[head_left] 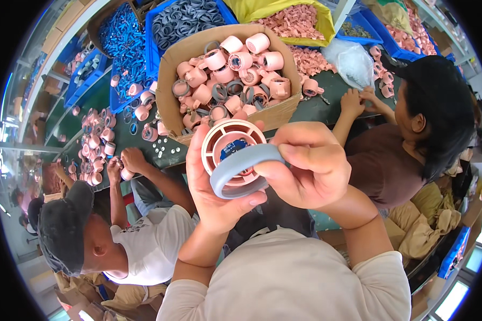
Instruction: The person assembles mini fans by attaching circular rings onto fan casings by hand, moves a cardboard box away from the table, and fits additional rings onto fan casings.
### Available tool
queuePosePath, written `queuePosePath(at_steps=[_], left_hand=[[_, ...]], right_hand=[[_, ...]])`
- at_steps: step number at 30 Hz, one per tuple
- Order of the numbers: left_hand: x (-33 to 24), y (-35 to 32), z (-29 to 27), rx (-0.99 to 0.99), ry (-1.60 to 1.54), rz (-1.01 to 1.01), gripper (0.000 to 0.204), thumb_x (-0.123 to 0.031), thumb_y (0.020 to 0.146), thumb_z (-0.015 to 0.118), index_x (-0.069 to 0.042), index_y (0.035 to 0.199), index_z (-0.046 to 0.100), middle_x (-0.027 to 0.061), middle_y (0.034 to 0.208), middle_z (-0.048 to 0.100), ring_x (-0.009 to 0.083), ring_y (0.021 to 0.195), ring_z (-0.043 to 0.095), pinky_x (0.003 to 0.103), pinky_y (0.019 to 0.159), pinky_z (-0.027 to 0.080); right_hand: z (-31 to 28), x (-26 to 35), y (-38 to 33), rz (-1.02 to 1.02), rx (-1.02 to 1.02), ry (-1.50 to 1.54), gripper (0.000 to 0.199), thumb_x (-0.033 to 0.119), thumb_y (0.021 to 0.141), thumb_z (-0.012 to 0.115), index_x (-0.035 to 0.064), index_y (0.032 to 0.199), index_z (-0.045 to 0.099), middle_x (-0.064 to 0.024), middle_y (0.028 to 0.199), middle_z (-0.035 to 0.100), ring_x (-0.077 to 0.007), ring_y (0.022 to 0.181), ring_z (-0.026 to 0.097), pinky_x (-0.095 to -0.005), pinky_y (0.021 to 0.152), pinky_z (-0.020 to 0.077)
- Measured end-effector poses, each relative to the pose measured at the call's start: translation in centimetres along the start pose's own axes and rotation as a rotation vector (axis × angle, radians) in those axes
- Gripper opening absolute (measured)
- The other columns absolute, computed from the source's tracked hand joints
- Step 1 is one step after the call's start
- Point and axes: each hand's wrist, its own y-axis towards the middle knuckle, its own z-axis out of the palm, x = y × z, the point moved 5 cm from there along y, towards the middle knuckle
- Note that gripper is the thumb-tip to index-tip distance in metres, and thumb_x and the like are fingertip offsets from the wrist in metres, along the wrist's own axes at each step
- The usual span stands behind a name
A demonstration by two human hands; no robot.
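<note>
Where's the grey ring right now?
In the head view the grey ring is centre frame, pinched by the right hand against the round pink housing that the left hand holds, just below the cardboard box.

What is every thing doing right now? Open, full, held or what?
Pink round part: held in left hand.
Grey ring: half on the part, pinched by right hand.
Cardboard box: open, heaped with pink parts.
Blue bin: full of grey rings.

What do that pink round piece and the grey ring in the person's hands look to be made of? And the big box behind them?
Pink round piece: likely moulded plastic, matte, with thin ribs. Grey ring: smooth, slightly glossy, perhaps rubber or soft plastic; flex can't be judged. Box: brown corrugated cardboard, raw bent edges.
</note>
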Motion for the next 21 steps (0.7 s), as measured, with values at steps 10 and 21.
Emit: queuePosePath(at_steps=[10, 21], left_hand=[[-0.6, -0.5, 0.2, -0.003, -0.015, 0.011, 0.104, -0.012, 0.056, 0.086, -0.015, 0.139, 0.024, 0.0231, 0.136, 0.036, 0.0405, 0.120, 0.043, 0.049, 0.096, 0.042], [-0.9, -0.6, 0.2, 0.039, 0.094, 0.010, 0.100, -0.009, 0.055, 0.086, -0.013, 0.138, 0.030, 0.0255, 0.134, 0.037, 0.0389, 0.119, 0.045, 0.048, 0.096, 0.043]], right_hand=[[-0.6, 0.7, 0.8, -0.029, 0.027, 0.053, 0.046, 0.002, 0.071, 0.076, 0.0035, 0.106, 0.046, -0.0172, 0.088, 0.058, -0.0219, 0.068, 0.059, -0.0291, 0.058, 0.0485], [-0.5, 0.4, 1.2, 0.000, 0.086, 0.063, 0.038, 0.003, 0.068, 0.079, 0.0005, 0.094, 0.052, -0.0163, 0.087, 0.059, -0.0285, 0.078, 0.064, -0.0336, 0.067, 0.0520]])
